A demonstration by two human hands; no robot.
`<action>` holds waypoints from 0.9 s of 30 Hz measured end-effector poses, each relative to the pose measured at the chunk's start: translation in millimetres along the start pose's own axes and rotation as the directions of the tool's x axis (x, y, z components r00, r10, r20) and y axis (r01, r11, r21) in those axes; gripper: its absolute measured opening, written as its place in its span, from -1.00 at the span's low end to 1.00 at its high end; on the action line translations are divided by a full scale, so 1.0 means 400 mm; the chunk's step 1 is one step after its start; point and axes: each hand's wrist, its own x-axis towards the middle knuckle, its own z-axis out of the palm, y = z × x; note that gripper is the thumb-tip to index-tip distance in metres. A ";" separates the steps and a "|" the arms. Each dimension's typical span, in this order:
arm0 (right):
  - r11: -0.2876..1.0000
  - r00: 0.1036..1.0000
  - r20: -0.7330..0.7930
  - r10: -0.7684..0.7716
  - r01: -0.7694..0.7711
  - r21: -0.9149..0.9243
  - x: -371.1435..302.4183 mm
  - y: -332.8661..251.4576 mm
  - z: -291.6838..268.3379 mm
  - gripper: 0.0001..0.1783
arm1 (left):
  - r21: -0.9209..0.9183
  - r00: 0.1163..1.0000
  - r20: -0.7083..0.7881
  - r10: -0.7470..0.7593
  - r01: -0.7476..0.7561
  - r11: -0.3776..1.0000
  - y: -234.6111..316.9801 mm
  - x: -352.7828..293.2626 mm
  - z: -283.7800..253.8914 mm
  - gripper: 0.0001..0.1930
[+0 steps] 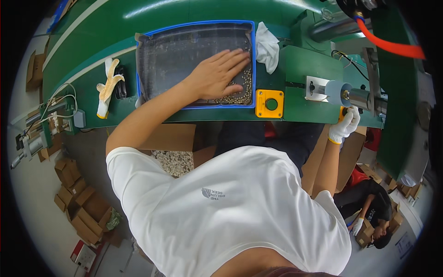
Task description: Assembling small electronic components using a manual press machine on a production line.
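Note:
My bare left hand (pixel 222 75) lies flat with its fingers stretched out over a blue-rimmed tray (pixel 184 106) with a dark lining. Small brassy metal pieces (pixel 242 96) are heaped along the tray's right side and near right corner, by my fingertips and thumb. Over at the right, my right hand (pixel 344 127) wears a white knit glove. Its fingers are bent together just below the pale blue ring (pixel 338 92) and metal shaft of a green bench machine. Whatever they hold, if anything, is too small or hidden to make out.
A yellow box with a round green button (pixel 269 104) sits right of the tray. Beyond it lies a white cloth (pixel 267 48); left is a worn glove (pixel 109 87). A red hose (pixel 387 42) hangs overhead. Below stands a carton of small pieces (pixel 173 161). A co-worker (pixel 369 207) is at lower right.

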 end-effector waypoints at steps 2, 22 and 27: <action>0.999 1.000 -0.008 0.024 -0.024 -0.030 -0.004 0.000 -0.008 -0.78 | -0.002 0.999 -0.021 -0.045 0.045 0.999 -0.005 -0.009 -0.006 -0.06; 0.998 1.000 -0.011 0.026 -0.026 -0.063 -0.001 0.005 -0.005 -0.81 | -0.085 1.000 -0.004 -0.001 0.000 0.996 0.024 -0.001 -0.011 0.03; 1.000 0.999 -0.035 -0.016 0.015 -0.022 -0.003 0.002 0.008 -0.82 | -0.013 0.998 0.055 0.004 -0.004 1.000 -0.005 -0.020 -0.033 -0.06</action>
